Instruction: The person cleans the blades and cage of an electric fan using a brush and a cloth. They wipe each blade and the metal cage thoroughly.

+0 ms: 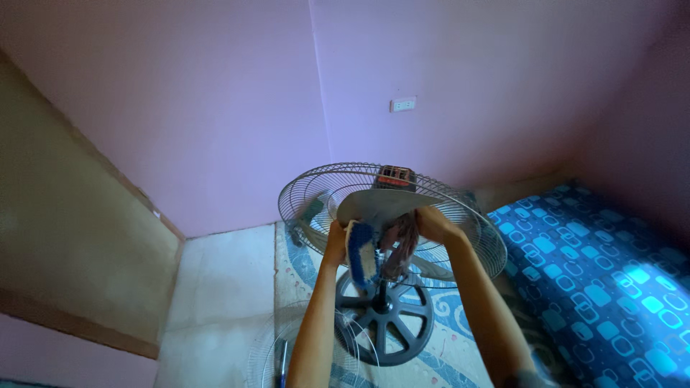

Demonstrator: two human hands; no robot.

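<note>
Grey fan blade (381,205) wiping looks midway: left hand (336,241) grips a blue duster (361,253), right hand (431,221) steadies the blade; front wire guard (287,352) lies off.

Seen on the pink far wall (445,72), right of the room's corner and above the tilted fan: one small white rectangular plate (403,104), wider than tall, mounted flat and level, with faint grey markings too small to make out. Possibly a label or a wall outlet plate; impossible to tell which from this view. No packages, signs or screens elsewhere in the room.
</note>
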